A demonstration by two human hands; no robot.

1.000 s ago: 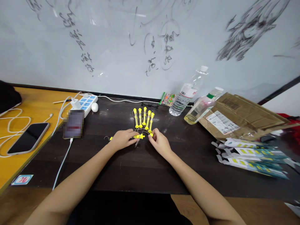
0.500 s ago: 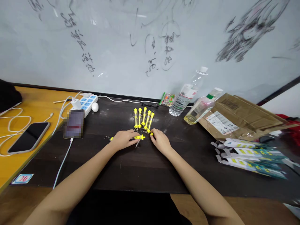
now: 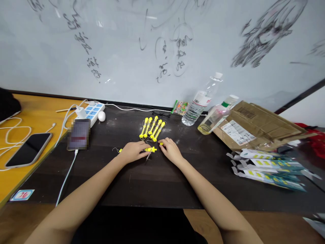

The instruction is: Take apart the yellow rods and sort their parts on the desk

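Observation:
My left hand (image 3: 132, 152) is closed around a yellow-ended tube (image 3: 151, 149), which lies crosswise near the desk top. One end of it and a thin wire hook show to the left of the hand, and its other yellow end points right. Between the thumb and fingers of my right hand (image 3: 172, 151) is a small yellow cap (image 3: 161, 144), apart from the tube. Just beyond both hands, several more yellow-ended clear tubes (image 3: 152, 128) with wire loops lie side by side, slanting to the right. Below the held tube, a thin metal piece (image 3: 148, 156) sticks out.
At the back stand a water bottle (image 3: 196, 105) and a bottle of yellowish liquid (image 3: 215, 117). A brown parcel (image 3: 254, 125) and opened slim boxes (image 3: 269, 169) lie right. To the left are a power strip (image 3: 95, 112), a blurred phone (image 3: 78, 134) and another phone (image 3: 29, 149).
The row of tubes now slants more, its near ends shifted left. My right hand has moved slightly left and up with the yellow cap. My left hand stays in place.

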